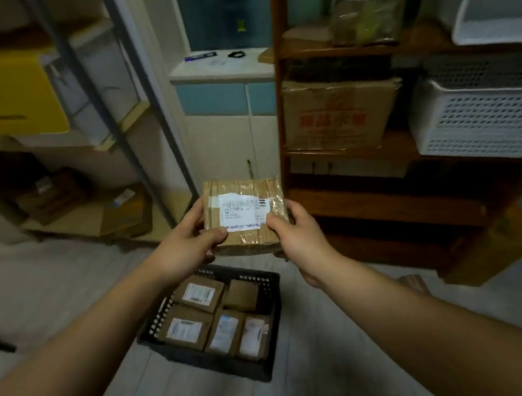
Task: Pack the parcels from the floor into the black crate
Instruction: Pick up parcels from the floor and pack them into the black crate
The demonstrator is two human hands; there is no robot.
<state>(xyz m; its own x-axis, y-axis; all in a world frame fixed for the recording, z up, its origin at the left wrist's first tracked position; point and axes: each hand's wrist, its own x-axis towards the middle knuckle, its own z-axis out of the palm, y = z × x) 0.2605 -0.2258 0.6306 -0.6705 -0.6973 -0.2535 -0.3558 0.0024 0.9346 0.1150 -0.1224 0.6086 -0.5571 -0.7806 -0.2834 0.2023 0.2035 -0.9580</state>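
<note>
Over the black crate point(209, 363): held parcel point(244, 214) hangs in the air, past the far rim, label side up.
Left hand point(183, 247): grips the parcel's left edge, thumb on top.
Right hand point(299, 237): grips the near right corner, thumb on the label.
Direction: the crate lies below the hands and nearer the person, so the move is judged down and back.
Parcel axis: the longer side runs left-right, spanning the hands.
Nearer hand: about equal, with the left slightly more over the crate.
Crate contents: five packed parcels point(184, 330) in one layer, with a dark gap by the right wall. The gap is judged too narrow, so the parcel probably goes on top.
Obstacles: wooden shelf point(353, 193) close on the right. The way down looks free.
Floor point(312, 378): a brownish thing by the right forearm, too blurred to name.
</note>
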